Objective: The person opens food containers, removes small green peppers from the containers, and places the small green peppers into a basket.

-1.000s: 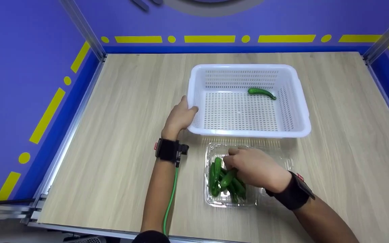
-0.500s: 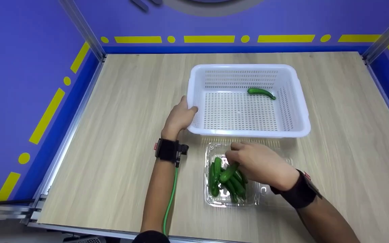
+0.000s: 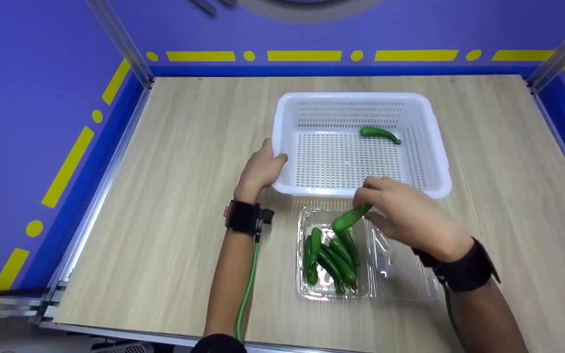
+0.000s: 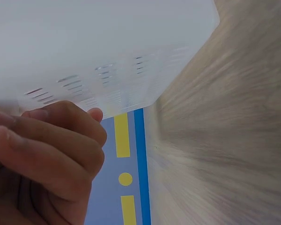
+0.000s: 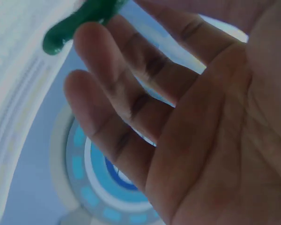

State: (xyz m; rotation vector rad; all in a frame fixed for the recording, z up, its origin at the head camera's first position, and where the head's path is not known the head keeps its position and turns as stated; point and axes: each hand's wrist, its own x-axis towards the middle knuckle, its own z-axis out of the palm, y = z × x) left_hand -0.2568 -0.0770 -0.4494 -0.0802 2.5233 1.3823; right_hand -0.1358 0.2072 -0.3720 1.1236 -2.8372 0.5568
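A small green cucumber, glossy and blunt-ended, hangs from the fingertips of my right hand, which pinches its far end. It is above the back of a clear plastic box and close to the front rim of the white basket. In the right wrist view part of this cucumber shows beyond the fingers. My left hand grips the basket's left rim, thumb over the edge; the left wrist view shows its curled fingers under the rim. Several similar cucumbers lie in the box.
One curved cucumber lies at the back right of the perforated basket. The box's clear lid lies folded out to the right, partly under my right arm. Blue walls bound the wooden table at the back and sides.
My right hand has risen out of the box with a cucumber and moved back and right toward the basket. The left hand and the basket have stayed put.
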